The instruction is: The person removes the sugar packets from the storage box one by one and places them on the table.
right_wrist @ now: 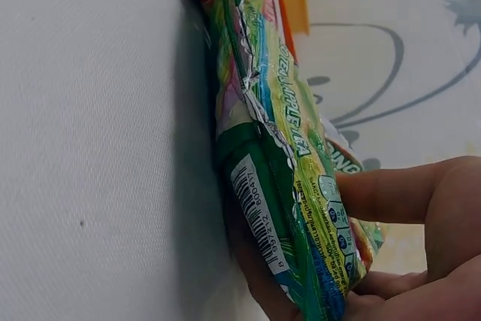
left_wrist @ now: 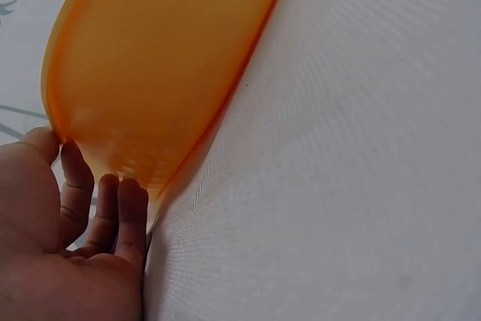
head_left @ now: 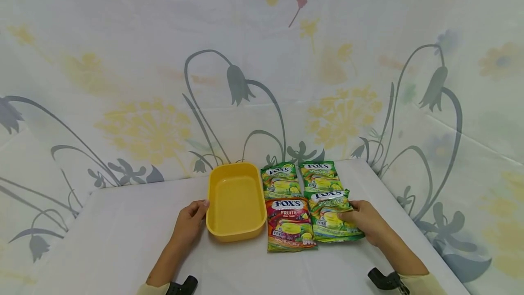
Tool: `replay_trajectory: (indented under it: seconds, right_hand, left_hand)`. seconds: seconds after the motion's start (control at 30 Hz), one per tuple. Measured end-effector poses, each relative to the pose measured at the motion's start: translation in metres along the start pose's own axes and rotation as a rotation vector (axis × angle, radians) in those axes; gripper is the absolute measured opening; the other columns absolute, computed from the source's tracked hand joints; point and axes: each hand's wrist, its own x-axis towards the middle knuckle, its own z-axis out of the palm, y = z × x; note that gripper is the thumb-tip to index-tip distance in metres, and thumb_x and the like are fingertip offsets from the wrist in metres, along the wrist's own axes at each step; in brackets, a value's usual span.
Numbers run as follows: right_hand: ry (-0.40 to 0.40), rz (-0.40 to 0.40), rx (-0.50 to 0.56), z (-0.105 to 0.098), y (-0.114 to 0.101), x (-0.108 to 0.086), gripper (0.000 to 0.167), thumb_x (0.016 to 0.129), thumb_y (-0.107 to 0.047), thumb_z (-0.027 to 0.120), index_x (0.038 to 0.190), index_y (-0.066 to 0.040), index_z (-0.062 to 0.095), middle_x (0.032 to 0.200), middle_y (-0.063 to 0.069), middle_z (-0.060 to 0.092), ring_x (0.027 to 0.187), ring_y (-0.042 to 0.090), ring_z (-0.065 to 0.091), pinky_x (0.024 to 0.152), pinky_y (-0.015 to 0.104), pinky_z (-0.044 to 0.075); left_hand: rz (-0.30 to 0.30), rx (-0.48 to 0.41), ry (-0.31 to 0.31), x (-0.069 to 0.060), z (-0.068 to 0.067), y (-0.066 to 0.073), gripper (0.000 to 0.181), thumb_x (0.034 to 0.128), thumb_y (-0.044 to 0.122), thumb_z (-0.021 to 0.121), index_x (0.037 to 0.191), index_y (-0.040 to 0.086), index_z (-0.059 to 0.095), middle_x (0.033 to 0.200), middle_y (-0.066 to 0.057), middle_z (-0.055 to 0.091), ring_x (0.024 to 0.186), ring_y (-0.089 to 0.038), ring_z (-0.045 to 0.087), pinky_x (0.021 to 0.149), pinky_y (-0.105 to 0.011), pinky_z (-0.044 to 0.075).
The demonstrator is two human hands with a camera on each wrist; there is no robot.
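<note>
A yellow plastic tub [head_left: 236, 201] stands on the white table. My left hand [head_left: 189, 223] pinches its left rim; in the left wrist view the thumb meets the rim while bent fingers [left_wrist: 133, 212] lie against the outer wall. On the right, my right hand [head_left: 368, 223] grips the right edge of a green Fox's Spring Tea candy bag [head_left: 327, 217], thumb on its front. The right wrist view shows this bag [right_wrist: 289, 155] edge-on, its barcode side visible and fingers partly hidden beneath it. Left of it lies a red Fox's Fruits candy bag [head_left: 288, 226].
Two more green Fox's bags, one left [head_left: 281, 181] and one right [head_left: 321, 176], lie behind the front pair. All the bags are just right of the tub. A flower-printed cloth [head_left: 262, 122] rises behind the white table [head_left: 123, 226] and along its sides.
</note>
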Motion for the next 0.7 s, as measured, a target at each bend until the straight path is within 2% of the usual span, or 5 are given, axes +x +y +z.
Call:
replay_trajectory:
  seconds: [0.13, 0.23, 0.47, 0.6, 0.7]
  right_hand:
    - [0.022, -0.008, -0.096, -0.002, 0.000, 0.001, 0.076, 0.098, -0.020, 0.072, 0.151, 0.022, 0.036, 0.136, 0.032, 0.061, 0.114, 0.032, 0.065, 0.096, 0.045, 0.056]
    - [0.045, -0.036, -0.193, -0.003, 0.000, 0.000, 0.075, 0.098, -0.023, 0.074, 0.149, 0.021, 0.040, 0.137, 0.034, 0.060, 0.118, 0.036, 0.063, 0.098, 0.052, 0.054]
    - [0.087, -0.129, -0.399, -0.007, -0.009, -0.009, 0.067, 0.098, -0.028, 0.073, 0.142, 0.017, 0.051, 0.128, 0.030, 0.065, 0.112, 0.038, 0.064, 0.090, 0.052, 0.057]
    - [0.102, -0.189, -0.471, -0.010, -0.016, -0.016, 0.062, 0.100, -0.028, 0.071, 0.138, 0.018, 0.055, 0.126, 0.031, 0.066, 0.113, 0.045, 0.066, 0.089, 0.055, 0.059]
    - [0.114, -0.234, -0.507, -0.011, -0.021, -0.020, 0.057, 0.100, -0.025, 0.070, 0.133, 0.019, 0.057, 0.121, 0.031, 0.068, 0.109, 0.044, 0.069, 0.085, 0.053, 0.060]
  left_hand:
    - [0.003, -0.012, -0.005, 0.002, 0.000, -0.002, 0.048, 0.1105, 0.043, 0.057, 0.132, 0.002, 0.069, 0.129, -0.010, 0.070, 0.113, -0.018, 0.065, 0.095, -0.022, 0.052]
    - [-0.001, -0.020, -0.004, 0.002, 0.000, -0.002, 0.047, 0.1105, 0.042, 0.057, 0.130, 0.002, 0.069, 0.127, -0.009, 0.070, 0.110, -0.016, 0.065, 0.092, -0.018, 0.051]
    - [0.006, -0.032, -0.006, 0.003, 0.000, -0.003, 0.044, 0.1100, 0.043, 0.058, 0.124, 0.003, 0.070, 0.122, -0.007, 0.070, 0.107, -0.015, 0.065, 0.092, -0.019, 0.051]
    - [0.010, -0.045, -0.008, 0.003, 0.000, -0.002, 0.044, 0.1091, 0.044, 0.059, 0.120, 0.003, 0.070, 0.119, -0.007, 0.071, 0.106, -0.017, 0.067, 0.096, -0.023, 0.051]
    - [0.004, -0.037, -0.015, 0.003, -0.001, 0.000, 0.045, 0.1086, 0.046, 0.059, 0.119, 0.004, 0.070, 0.117, -0.006, 0.071, 0.106, -0.017, 0.068, 0.101, -0.029, 0.052]
